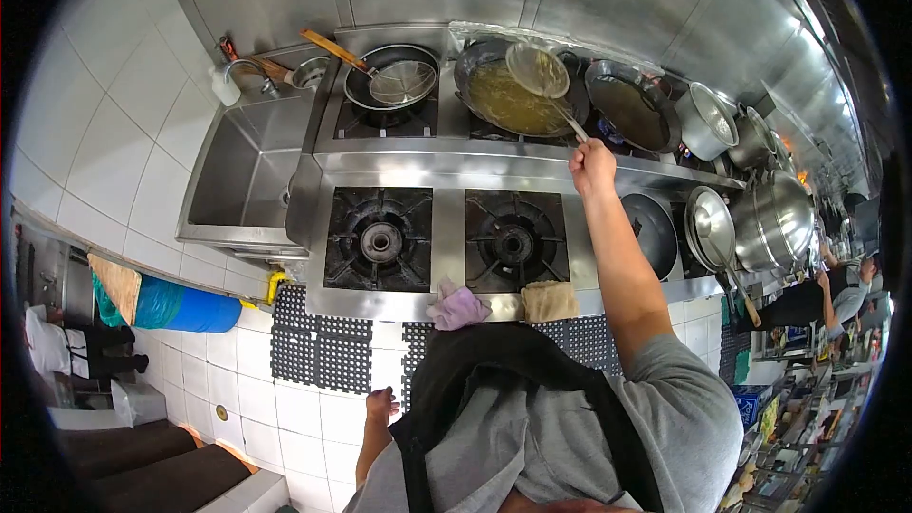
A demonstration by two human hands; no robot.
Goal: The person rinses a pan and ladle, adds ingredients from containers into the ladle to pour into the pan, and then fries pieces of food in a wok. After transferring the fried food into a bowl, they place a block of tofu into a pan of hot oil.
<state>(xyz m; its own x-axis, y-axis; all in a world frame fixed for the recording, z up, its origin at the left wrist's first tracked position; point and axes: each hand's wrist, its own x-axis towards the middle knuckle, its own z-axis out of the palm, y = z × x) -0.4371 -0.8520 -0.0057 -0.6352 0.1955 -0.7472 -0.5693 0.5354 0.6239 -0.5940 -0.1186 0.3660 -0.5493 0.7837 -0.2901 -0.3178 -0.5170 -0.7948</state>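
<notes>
My right hand (594, 167) is closed round the handle of a mesh skimmer (539, 69), reaching over the front burners to the back row. The skimmer's round mesh head is over a large wok (472, 103) of yellowish, bubbling oil (513, 109). Down beside my body, my left hand (382, 404) hangs low over the floor, fingers loosely apart and nothing visible in them. Right of the oil wok stands another dark wok (629, 109) with brownish liquid. A wood-handled strainer (401, 82) rests in a black pan (359, 90) on the back left burner.
A steel sink (249, 166) is at the left. Two front burners (380, 240) have bare grates. A purple cloth (458, 308) and a tan cloth (549, 302) lie on the stove's front edge. Steel pots (774, 218) crowd the right. Other people (836, 294) stand farther right.
</notes>
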